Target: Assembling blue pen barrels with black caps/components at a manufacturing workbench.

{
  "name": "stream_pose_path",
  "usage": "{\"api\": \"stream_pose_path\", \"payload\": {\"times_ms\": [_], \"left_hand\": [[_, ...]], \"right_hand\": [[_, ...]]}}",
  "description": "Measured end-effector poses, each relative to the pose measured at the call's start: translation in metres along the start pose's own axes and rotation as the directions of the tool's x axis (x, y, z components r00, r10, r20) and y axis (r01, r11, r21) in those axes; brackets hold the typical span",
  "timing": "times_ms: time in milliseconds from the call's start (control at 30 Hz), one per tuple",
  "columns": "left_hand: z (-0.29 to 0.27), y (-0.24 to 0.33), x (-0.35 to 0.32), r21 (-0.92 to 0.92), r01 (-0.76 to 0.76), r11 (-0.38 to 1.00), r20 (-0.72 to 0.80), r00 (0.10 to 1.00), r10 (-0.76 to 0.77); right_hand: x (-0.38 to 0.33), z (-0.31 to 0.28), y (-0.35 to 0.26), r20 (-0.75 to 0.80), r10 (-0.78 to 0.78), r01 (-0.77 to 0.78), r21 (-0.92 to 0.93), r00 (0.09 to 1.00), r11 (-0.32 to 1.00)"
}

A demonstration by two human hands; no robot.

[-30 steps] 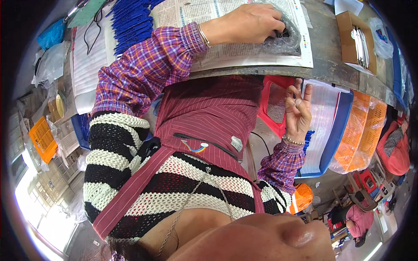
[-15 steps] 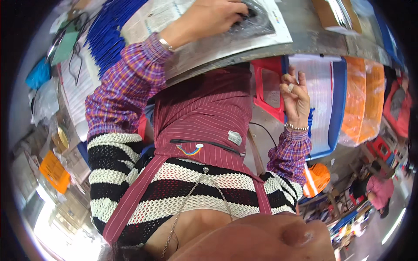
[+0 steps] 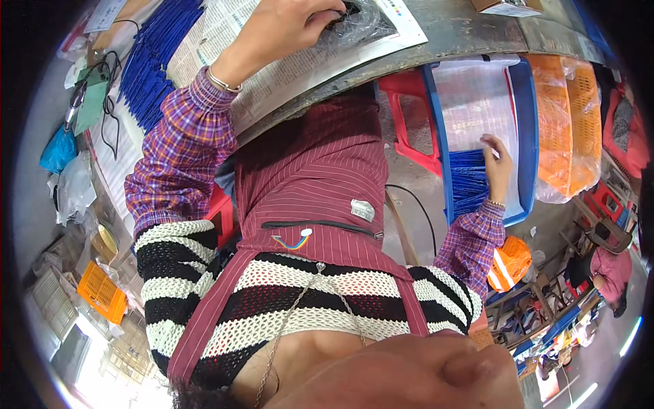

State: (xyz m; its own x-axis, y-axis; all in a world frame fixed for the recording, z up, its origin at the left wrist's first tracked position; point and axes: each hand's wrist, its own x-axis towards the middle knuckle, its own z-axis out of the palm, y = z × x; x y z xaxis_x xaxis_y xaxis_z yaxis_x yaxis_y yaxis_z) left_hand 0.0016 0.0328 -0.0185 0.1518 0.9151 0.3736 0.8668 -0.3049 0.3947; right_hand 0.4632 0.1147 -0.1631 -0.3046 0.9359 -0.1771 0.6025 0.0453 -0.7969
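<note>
On the newspaper sheet (image 3: 262,82) at the table's front, my left hand (image 3: 289,24) pinches at a small dark piece beside crumpled clear plastic film (image 3: 364,27); what its fingers grip is too hidden to name. My right hand (image 3: 501,167) is down in a blue bin (image 3: 528,136) to the right. Its fingers are slightly curved and apart, at the right end of a pile of thin blue strips (image 3: 469,180). I see nothing held in that hand, though some fingers are hidden. A larger bundle of thin blue strips (image 3: 150,65) lies on the table left of the newspaper.
Orange plastic crates (image 3: 562,129) wrapped in clear film stand right of the bin. A red stool (image 3: 412,123) is left of it. An open cardboard box (image 3: 507,7) sits on the table's far right. Black cable (image 3: 109,102) lies at the left. Farther right, another person (image 3: 610,273) bends over.
My right hand has moved down and right within the bin, uncovering the blue strips there. My left hand has shifted slightly left and up in the picture, still at the plastic film.
</note>
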Motion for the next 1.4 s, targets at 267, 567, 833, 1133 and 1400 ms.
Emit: {"api": "stream_pose_path", "payload": {"times_ms": [267,567,833,1133,1400], "left_hand": [[0.015,-0.015,-0.005,-0.317,-0.284,0.905,-0.342,0.924,0.170],[0.010,-0.012,-0.004,-0.297,-0.303,0.905,-0.379,0.908,0.179],[-0.009,0.004,-0.010,-0.004,0.013,1.000,-0.072,0.997,-0.013],[0.000,-0.013,-0.021,0.037,0.034,0.999,-0.141,0.990,-0.028],[-0.008,-0.006,-0.019,-0.013,0.055,0.998,-0.101,0.993,-0.056]], "right_hand": [[-0.009,0.004,-0.002,0.308,-0.191,0.283,-0.292,0.932,0.913],[-0.009,0.015,-0.007,0.358,-0.356,0.476,-0.342,0.863,0.810],[-0.017,0.018,-0.052,0.191,-0.347,0.363,-0.056,0.918,0.930],[-0.032,0.049,-0.115,0.228,-0.270,0.144,0.450,0.936,0.881],[-0.053,0.069,-0.151,0.324,-0.321,0.047,0.636,0.890,0.771]]}}
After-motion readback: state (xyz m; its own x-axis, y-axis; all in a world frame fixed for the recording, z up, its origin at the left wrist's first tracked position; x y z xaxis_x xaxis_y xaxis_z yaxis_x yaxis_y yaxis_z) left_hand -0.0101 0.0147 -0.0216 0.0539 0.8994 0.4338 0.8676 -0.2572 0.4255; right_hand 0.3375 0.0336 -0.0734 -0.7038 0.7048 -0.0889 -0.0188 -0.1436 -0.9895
